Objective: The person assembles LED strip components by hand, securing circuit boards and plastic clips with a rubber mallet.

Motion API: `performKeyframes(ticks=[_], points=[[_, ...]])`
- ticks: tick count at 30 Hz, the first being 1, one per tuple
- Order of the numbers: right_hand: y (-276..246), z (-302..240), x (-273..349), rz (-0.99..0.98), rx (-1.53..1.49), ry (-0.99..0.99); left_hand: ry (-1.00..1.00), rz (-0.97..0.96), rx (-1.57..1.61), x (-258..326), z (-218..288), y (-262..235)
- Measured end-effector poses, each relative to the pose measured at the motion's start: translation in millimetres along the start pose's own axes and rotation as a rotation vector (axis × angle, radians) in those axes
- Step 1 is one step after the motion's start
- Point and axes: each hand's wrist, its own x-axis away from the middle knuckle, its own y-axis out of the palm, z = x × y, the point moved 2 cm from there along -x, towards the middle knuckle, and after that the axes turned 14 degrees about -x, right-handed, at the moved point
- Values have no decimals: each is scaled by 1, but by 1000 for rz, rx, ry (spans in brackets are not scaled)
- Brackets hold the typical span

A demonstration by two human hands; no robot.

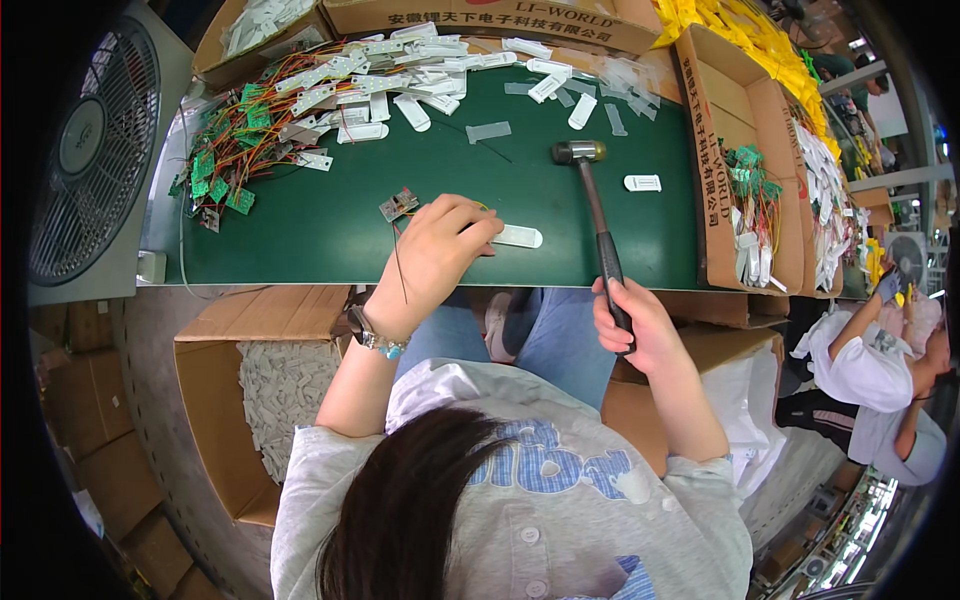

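Note:
My left hand (438,252) rests on the green table (330,225), its fingers pinching a small white plastic casing (518,236) near the front edge. A small circuit board with thin wires (399,204) lies just left of that hand. My right hand (640,325) grips the black handle of a hammer (598,215) at the table's front edge. The hammer's metal head (578,152) lies further back on the table, apart from the casing. Another white casing (642,183) lies alone to the right of the hammer.
A pile of white casings (400,75) and green wired circuit boards (235,150) covers the back left. An open cardboard box (745,170) with finished parts stands right. A box of white parts (280,385) sits below left, a fan (90,150) far left. Another person (880,370) sits at right.

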Motion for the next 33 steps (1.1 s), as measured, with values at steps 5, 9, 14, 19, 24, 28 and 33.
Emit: performKeyframes(ticks=[5,9,14,19,24,28,33], points=[[-5,30,26,296,340,-247,3,14,8,2,-1,4],[-20,28,41,365,714,-292,-5,15,-1,2,0,2],[-10,12,60,329,765,-732,-12,9,6,2,-1,0],[-9,17,58,325,1544,-499,-35,-12,3,2,0,0],[-5,11,64,414,1260,-735,-40,-9,32,3,-3,1],[8,20,56,301,1265,-812,-181,-18,186,6,-6,2],[6,30,38,160,1501,-711,-200,-35,175,7,-7,4]])
